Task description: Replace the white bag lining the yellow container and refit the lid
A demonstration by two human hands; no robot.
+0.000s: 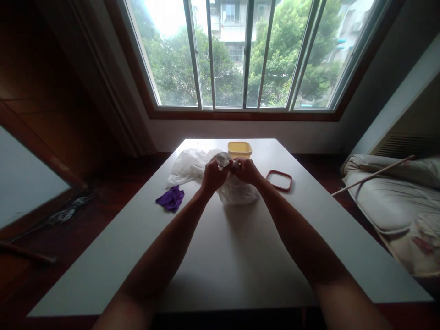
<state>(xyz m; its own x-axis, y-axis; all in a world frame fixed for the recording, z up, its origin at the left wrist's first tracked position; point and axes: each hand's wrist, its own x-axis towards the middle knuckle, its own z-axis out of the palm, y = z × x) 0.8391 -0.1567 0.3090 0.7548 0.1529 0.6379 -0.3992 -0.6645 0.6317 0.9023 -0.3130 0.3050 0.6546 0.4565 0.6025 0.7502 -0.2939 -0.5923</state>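
Both my hands are raised close together over the far half of the white table [206,256]. My left hand [216,175] is closed round the gathered top of a thin white plastic bag [237,192]. Fingers of my right hand [245,169] pinch the same bag a little to the right. The bag's body hangs below the hands, and whether it holds anything cannot be made out. Just beyond the hands stands a yellow plastic box [239,147], its front partly hidden by them. Right of my right hand lies a lid with a reddish rim [280,180].
Another crumpled white plastic bag [187,167] spreads over the table's far left. Nearer me lies a purple cloth [171,198]. Behind the table is a window [227,91]. To the right, a cushioned seat [395,192] has a thin stick [374,174] across it.
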